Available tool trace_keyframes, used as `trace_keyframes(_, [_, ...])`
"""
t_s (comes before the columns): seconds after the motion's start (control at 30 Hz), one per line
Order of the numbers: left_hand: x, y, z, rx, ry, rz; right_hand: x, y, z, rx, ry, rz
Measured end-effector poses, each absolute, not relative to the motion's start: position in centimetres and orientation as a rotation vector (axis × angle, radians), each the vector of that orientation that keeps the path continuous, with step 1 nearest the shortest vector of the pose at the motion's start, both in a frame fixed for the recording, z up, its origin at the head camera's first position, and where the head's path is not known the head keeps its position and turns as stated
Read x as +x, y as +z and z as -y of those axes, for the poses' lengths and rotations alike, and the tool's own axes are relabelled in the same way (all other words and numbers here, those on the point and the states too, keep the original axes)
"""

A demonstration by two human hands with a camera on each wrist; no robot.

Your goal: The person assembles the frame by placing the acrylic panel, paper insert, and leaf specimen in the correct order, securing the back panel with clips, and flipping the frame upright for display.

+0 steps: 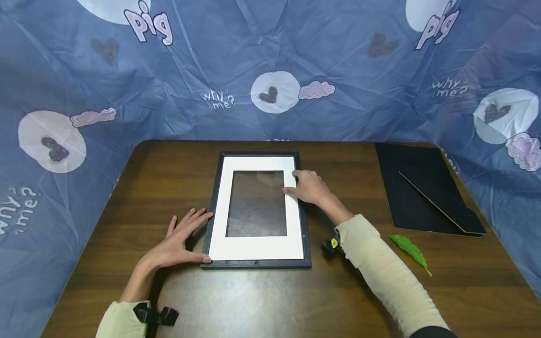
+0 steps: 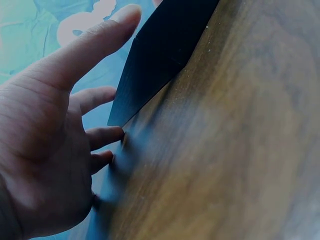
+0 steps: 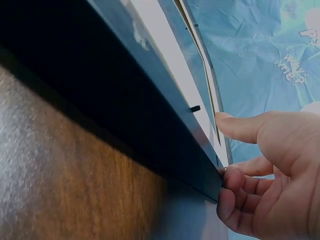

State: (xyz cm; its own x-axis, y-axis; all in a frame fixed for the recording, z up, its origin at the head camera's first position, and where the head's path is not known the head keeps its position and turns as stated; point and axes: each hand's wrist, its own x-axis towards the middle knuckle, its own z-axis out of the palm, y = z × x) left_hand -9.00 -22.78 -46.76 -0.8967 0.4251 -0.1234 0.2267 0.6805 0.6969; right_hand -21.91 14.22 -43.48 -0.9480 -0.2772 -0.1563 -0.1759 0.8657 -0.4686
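Observation:
A black picture frame (image 1: 256,264) lies flat on the wooden table with a white mat (image 1: 256,249) inside it. The mat's rectangular window shows a dark, glossy surface. My left hand (image 1: 173,246) spreads along the frame's left side; its thumb touches near the lower left corner and the fingertips reach the side higher up. Along the right border, my right hand (image 1: 313,188) pinches the mat, thumb at the window's inner edge and curled fingers at the outer side. In the right wrist view a small black tab (image 3: 195,108) sticks out from the frame's inner edge.
A black backing board (image 1: 405,188) with a propped flap lies at the table's right. Near it is a green leaf (image 1: 409,249), close to my right sleeve. A blue printed cloth (image 1: 270,47) hangs behind the table (image 1: 346,159).

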Motion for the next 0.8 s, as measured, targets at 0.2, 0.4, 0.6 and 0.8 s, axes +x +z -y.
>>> trace_keyframes(0.2, [-9.0, -46.6, 22.6, 0.516, 1.026, -2.627, -21.6, -43.4, -14.6, -0.371, -0.700, -2.810])
trace_keyframes(0.4, [-9.1, -46.4, 22.3, 0.483, 1.016, -2.634, -21.3, -43.3, -14.9, -0.384, -0.730, -2.805])
trace_keyframes(0.6, [-9.2, -46.3, 21.8, 0.468, 1.005, -2.647, -20.9, -43.2, -15.1, -0.392, -0.756, -2.786])
trace_keyframes(0.8, [-9.0, -46.2, 21.4, 0.458, 0.992, -2.682, -20.4, -43.2, -15.4, -0.405, -0.775, -2.775])
